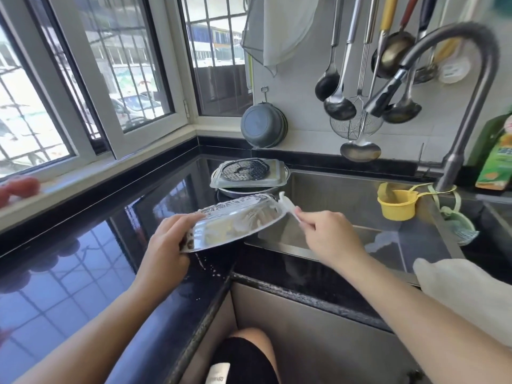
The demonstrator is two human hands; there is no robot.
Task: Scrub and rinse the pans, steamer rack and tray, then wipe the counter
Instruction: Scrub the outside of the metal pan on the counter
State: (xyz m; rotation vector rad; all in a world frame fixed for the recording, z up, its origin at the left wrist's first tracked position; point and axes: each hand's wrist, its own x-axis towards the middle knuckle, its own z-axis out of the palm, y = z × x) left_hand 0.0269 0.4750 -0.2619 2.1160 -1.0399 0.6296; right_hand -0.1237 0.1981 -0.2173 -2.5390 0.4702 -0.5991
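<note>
A soapy steel pan (pixel 235 223) is held tilted over the corner of the black counter (pixel 97 261) and the sink's left edge. My left hand (pixel 169 242) grips its near-left rim, fingers curled under it. My right hand (pixel 324 231) pinches a small white brush or scrubber (pixel 288 205) against the pan's right rim. Behind the pan, a black perforated steamer rack (pixel 246 169) lies on a steel tray (pixel 249 182), which sits on another round pan (pixel 235 192).
The steel sink (pixel 346 195) is to the right, with the arched faucet (pixel 460 106) above it. A yellow strainer cup (pixel 397 207) hangs inside the sink. A white cloth (pixel 454 284) lies on the sink's near right edge. Ladles (pixel 339 106) hang on the wall. Suds dot the counter edge.
</note>
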